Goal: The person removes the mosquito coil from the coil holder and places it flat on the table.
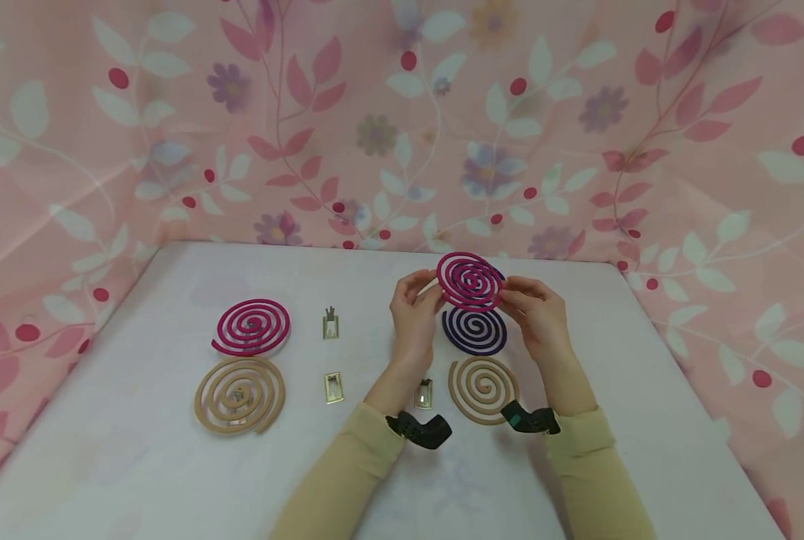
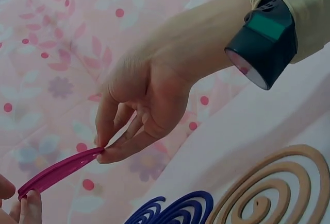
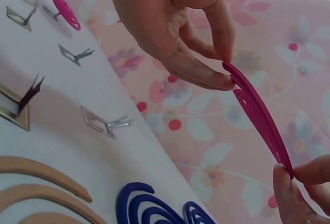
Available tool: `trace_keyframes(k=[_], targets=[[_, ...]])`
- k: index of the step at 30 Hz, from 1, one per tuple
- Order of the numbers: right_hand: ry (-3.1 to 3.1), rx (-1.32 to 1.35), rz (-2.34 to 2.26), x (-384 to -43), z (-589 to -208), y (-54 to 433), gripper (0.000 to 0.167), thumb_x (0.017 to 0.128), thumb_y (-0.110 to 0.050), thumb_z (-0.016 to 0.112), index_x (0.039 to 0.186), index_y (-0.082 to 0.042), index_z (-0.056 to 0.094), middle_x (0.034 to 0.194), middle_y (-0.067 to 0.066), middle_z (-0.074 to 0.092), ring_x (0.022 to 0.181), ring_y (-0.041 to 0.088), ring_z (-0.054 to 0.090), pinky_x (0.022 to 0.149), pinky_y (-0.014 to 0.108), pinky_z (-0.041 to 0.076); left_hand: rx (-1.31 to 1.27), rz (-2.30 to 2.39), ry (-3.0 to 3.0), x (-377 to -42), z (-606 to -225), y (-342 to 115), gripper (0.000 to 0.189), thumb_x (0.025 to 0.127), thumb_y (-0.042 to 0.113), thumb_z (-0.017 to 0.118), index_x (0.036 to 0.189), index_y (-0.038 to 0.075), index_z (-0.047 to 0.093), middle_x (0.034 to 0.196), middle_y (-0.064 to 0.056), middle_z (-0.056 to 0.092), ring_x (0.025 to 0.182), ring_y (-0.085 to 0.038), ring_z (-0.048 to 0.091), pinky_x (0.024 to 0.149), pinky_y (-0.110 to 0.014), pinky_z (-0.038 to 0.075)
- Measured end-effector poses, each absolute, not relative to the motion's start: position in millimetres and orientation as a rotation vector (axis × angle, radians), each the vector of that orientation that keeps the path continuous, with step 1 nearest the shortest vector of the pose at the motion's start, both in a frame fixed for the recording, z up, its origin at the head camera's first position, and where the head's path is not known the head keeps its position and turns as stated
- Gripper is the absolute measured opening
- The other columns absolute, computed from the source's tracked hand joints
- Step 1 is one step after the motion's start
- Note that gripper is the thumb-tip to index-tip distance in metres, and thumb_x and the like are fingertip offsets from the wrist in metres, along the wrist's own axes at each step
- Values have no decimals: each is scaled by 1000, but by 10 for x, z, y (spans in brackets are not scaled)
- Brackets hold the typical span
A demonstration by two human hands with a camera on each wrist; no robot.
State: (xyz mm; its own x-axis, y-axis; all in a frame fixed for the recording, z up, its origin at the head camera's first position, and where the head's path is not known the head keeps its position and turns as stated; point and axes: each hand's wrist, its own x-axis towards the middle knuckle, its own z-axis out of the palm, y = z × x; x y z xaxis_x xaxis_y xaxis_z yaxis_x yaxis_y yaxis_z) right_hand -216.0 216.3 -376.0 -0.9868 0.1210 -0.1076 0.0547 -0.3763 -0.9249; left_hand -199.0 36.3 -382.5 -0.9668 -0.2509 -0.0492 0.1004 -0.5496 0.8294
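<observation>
Magenta flat spiral coil (image 1: 472,282), mosquito-coil style: held in the air above the right side of the table (image 1: 139,480), tilted, touching only fingers. Grip: left hand (image 1: 413,319) and right hand (image 1: 535,313) each pinch the rim, on opposite sides, thumb against fingers. Two-point rim hold probably spreads the load; turns look thin, likely brittle. Wrist views show it edge-on; can't tell if it's one coil or two nested.

Under it, on the table: dark blue flat spiral coil (image 1: 476,328), second dark blue one (image 3: 196,213) just behind, mostly hidden from the head view, and beige flat spiral coil (image 1: 484,388) nearer the person. Laid in a column, presumably for easy reach.

Left side: another magenta coil (image 1: 253,325) and another beige coil (image 1: 241,391), both apparently raised on metal supports, likely to keep them off the surface. Between columns: four rectangular stamped-metal stands (image 3: 80,56) with no coil on them, prongs bent up, presumably to catch a coil's centre.
</observation>
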Motion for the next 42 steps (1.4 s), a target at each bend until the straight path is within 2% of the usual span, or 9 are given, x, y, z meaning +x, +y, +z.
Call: trace_keyframes(k=[6,10,14,21,26,31,37,42], targets=[[-1663,-265,2566,-2251,-3750,2351,19,91,9,62,90,-7,71,86,6,74,76,15,73,78,28,61,239,-2640,-1312,-2092,-3766,596,30,91,-6,62,121,-3,55,122,-19,65,104,-23,67,94,-34,57],[-1646,-274,2550,-2312,-3730,2445,16,92,8,62,92,-5,70,86,6,75,75,15,73,77,28,60,262,-2661,-1260,-2155,-3743,741,25,94,-6,54,119,-6,54,121,-21,63,107,-25,65,98,-40,55],[-1661,-318,2510,-2352,-3725,2545,13,91,7,64,97,-5,68,88,6,75,75,15,73,78,27,60,271,-2672,-1237,-2212,-3754,889,25,94,-5,49,118,-7,53,119,-22,62,101,-24,64,97,-42,55],[-1585,-399,2563,-2430,-3768,2801,14,91,3,67,102,-6,68,95,7,74,86,18,74,82,28,58,216,-2754,-1190,-2317,-3852,1076,26,93,1,50,118,-7,54,124,-20,56,104,-28,61,99,-41,54],[-1569,-439,2585,-2471,-3830,2942,16,90,4,67,101,-7,70,95,6,75,84,17,74,81,28,59,222,-2821,-1225,-2381,-3984,1164,29,94,2,52,121,-9,53,126,-21,56,100,-22,61,101,-43,53],[-1619,-497,2510,-2494,-3895,3001,17,89,3,69,101,-9,71,98,4,74,83,16,72,82,27,58,172,-2853,-1301,-2391,-4118,1205,30,95,4,53,123,-6,56,129,-19,59,103,-22,62,101,-43,53],[-1661,-631,2427,-2506,-3960,3071,19,89,-3,72,105,-12,71,105,3,71,90,15,71,82,24,58,145,-2913,-1347,-2393,-4218,1200,27,96,6,55,121,0,59,125,-14,61,105,-21,62,105,-43,50],[-1627,-702,2433,-2514,-4018,3169,17,88,-4,73,103,-12,72,100,1,74,91,15,72,80,24,58,119,-2966,-1404,-2391,-4296,1207,31,99,9,54,128,1,57,135,-16,56,118,-30,61,109,-44,46]])
